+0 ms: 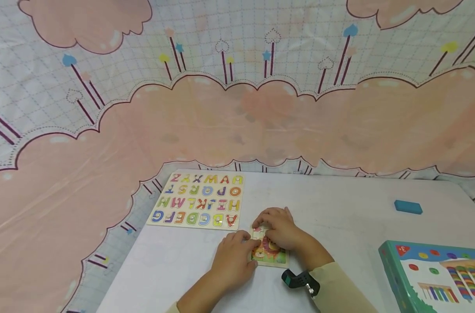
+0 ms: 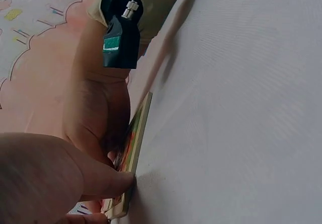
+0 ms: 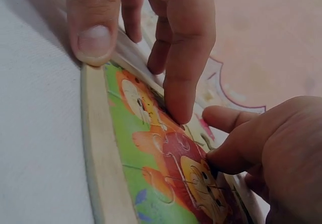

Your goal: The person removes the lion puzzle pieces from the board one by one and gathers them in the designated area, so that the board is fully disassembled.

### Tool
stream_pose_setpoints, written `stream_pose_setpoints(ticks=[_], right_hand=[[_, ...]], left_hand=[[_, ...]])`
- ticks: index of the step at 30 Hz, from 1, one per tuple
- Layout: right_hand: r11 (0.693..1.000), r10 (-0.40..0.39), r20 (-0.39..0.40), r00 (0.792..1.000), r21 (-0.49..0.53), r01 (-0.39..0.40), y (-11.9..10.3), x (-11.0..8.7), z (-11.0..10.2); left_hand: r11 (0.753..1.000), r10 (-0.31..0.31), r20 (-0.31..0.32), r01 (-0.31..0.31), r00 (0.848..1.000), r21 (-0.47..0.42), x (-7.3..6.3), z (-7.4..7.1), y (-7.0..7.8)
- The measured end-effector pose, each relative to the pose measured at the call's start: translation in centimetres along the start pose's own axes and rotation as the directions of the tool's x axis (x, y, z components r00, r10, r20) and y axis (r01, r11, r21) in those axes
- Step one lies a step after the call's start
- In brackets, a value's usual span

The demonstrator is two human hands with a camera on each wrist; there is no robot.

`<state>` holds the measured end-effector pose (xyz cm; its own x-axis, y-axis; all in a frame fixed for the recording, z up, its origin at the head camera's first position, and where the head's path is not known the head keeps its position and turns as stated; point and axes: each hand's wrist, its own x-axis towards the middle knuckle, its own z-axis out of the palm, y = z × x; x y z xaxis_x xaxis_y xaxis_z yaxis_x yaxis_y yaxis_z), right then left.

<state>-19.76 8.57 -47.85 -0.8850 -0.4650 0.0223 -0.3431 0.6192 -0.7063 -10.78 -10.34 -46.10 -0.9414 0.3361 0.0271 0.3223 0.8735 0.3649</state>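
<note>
A small wooden jigsaw puzzle with a lion picture lies on the white table between both hands. My left hand holds it from the left side: the thumb is on the frame's near edge, while the index finger presses on the picture. At the far end of the puzzle, my right hand pinches a small pinkish puzzle piece between thumb and index finger, mostly covered by them. Bare pale backing shows near those fingertips. In the left wrist view the puzzle appears edge-on.
A wooden alphabet board with coloured letters lies at the back left. On the right are a blue block and a colourful toy box. A black wrist device sits at the right sleeve. A patterned cloth hangs behind the table.
</note>
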Motion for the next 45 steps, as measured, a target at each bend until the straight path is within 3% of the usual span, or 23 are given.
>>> stream_pose_setpoints(ticks=[10,21,28,34,45], right_hand=[[0.999,0.023,-0.021,1.000,0.027,-0.022,-0.2,0.2,0.1],[0.999,0.018,-0.077,0.997,0.044,-0.015,-0.2,0.3,0.6],[0.994,0.046,-0.066,0.997,0.104,-0.039,-0.3,0.6,0.5],[0.983,0.047,-0.052,0.998,0.180,-0.037,0.0,0.2,-0.7],[0.982,0.028,-0.043,0.999,0.186,-0.020,2.3,-1.3,-3.6]], left_hand=[[1.000,-0.010,0.001,0.010,1.000,-0.012,0.0,0.0,0.1],[0.997,0.020,0.019,-0.021,1.000,0.068,0.0,0.0,0.0],[0.997,0.034,0.004,-0.034,0.999,0.076,-0.2,0.2,-0.1],[0.996,0.054,-0.014,-0.053,0.998,0.068,-0.2,0.4,-0.2],[0.996,0.046,-0.010,-0.045,0.999,0.080,-0.2,0.6,-0.4]])
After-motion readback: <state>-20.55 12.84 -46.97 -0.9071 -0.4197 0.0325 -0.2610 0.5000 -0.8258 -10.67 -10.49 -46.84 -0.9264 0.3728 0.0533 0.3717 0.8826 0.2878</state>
